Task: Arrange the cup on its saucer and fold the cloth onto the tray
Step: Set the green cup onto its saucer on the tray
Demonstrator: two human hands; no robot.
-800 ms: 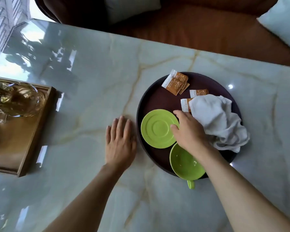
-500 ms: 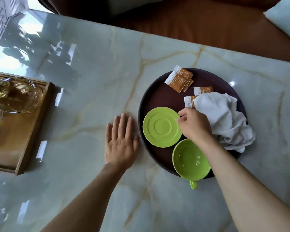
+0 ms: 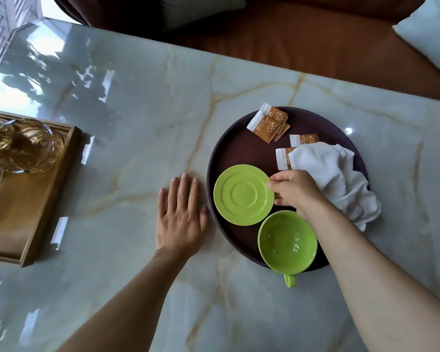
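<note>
From the head view, a round dark brown tray (image 3: 229, 146) sits on a glossy pale marble bench (image 3: 137, 110) with tan veins. On the tray's left part lies a lime-green round ceramic saucer (image 3: 243, 195), flat and bare, its raised rings showing. Just beside it, at the tray's near edge, stands a lime-green ceramic cup (image 3: 287, 241), upright and empty, its handle pointing toward the person and reaching past the tray rim. The cup is not on the saucer.

The right hand (image 3: 296, 190) reaches over the tray, and its grip is a pinch on the saucer's right rim, thumb and curled fingers closing on the edge. Behind this hand a crumpled white cloth (image 3: 338, 181) lies unfolded on the tray's right side, one corner hanging over the rim onto the bench. The cloth partly covers one of several orange-and-white paper sachets (image 3: 268, 124); the others lie on the tray's far part.

The left hand (image 3: 182, 217) rests flat on the bench, palm down, fingers straight and together, grip released, holding nothing, just beside the tray's left rim.

At the left edge sits a rectangular wooden tray (image 3: 36, 212) carrying a clear glass teapot (image 3: 23, 148). Beyond the bench is a brown leather seat (image 3: 302, 44) with a pale cushion (image 3: 432, 34).
</note>
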